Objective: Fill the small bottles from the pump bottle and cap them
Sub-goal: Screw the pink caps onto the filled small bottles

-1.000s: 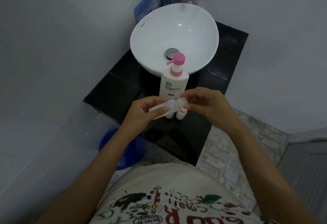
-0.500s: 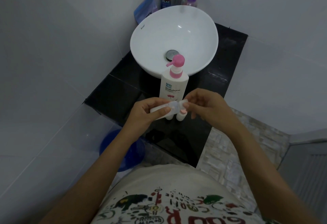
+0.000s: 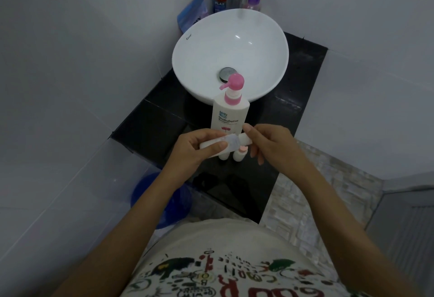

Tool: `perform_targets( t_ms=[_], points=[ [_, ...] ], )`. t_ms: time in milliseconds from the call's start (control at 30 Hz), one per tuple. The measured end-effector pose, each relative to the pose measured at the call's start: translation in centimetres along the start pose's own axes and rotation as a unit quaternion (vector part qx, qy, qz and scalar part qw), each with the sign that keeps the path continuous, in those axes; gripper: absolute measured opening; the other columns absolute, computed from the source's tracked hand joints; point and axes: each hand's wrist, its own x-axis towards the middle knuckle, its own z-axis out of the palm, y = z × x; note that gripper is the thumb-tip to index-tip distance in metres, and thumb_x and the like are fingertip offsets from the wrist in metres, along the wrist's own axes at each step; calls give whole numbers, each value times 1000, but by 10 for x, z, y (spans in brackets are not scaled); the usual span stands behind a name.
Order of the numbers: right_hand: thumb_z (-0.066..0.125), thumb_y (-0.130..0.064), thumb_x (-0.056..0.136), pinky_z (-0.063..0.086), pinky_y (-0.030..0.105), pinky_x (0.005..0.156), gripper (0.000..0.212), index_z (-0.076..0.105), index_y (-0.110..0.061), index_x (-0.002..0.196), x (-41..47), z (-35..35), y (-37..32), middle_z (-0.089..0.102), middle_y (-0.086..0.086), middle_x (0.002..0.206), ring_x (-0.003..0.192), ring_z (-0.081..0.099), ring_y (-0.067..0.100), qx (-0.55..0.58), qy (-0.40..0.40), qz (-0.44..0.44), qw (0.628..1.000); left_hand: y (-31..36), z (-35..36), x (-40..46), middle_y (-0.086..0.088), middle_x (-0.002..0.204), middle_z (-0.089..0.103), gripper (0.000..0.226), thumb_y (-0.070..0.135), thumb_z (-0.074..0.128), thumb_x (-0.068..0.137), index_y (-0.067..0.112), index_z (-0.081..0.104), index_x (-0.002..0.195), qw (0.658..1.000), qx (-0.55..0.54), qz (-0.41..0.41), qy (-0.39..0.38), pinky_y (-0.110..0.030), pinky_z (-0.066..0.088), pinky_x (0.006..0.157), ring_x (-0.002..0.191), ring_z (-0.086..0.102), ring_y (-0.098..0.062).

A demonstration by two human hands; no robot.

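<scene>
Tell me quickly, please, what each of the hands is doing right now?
Left hand: closed on a small bottle, held sideways.
Right hand: fingertips pinched on that bottle's cap end.

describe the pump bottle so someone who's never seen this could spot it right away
Find the round white sink on the black counter. The pump bottle stands upright against its near rim, just beyond both hands. It alone has a pink pump, and it is taller than the small bottles before it.
</scene>
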Motion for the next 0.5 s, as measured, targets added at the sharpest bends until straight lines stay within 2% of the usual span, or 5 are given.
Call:
perform_targets(
  t_ms=[167,233,300,367,500],
  points=[
    [63,-25,87,52,20,60,17,61,-18,103,-2,-11,2,67,11,89,67,63,18,47,-47,-48,997,0,-1,1,-2,102,70,26,5,65,84,0,67,109,1000,-5,1,0,-13,51,75,91,65,-1],
    [61,-26,88,46,11,51,16,64,-12,96,-2,-7,1,68,8,79,56,60,10,39,-36,-34,998,0,-2,1,-3,102,70,26,5,66,83,0,67,109,1000,-7,0,3,-13,50,75,92,65,-1],
    [54,-39,90,42,9,45,35,65,-7,84,-2,-1,-1,65,3,64,44,54,4,9,-2,-2,1000,-1,-2,1,-2,102,70,25,6,67,83,3,68,108,1000,-6,0,4,-14,51,75,93,65,-2],
    [46,-48,89,43,11,45,43,64,-10,79,-2,1,-2,63,3,62,42,52,4,-1,13,12,1000,-1,0,0,-1,103,70,25,7,67,83,5,68,107,1000,-6,0,2,-14,51,75,94,65,-1],
    [60,-31,88,47,12,55,16,61,-21,101,-6,-8,-1,66,6,86,63,62,12,63,-38,-28,997,1,1,1,-1,102,70,24,6,65,83,5,68,107,1000,-15,2,-5,-14,51,75,93,65,-1]
  ],
)
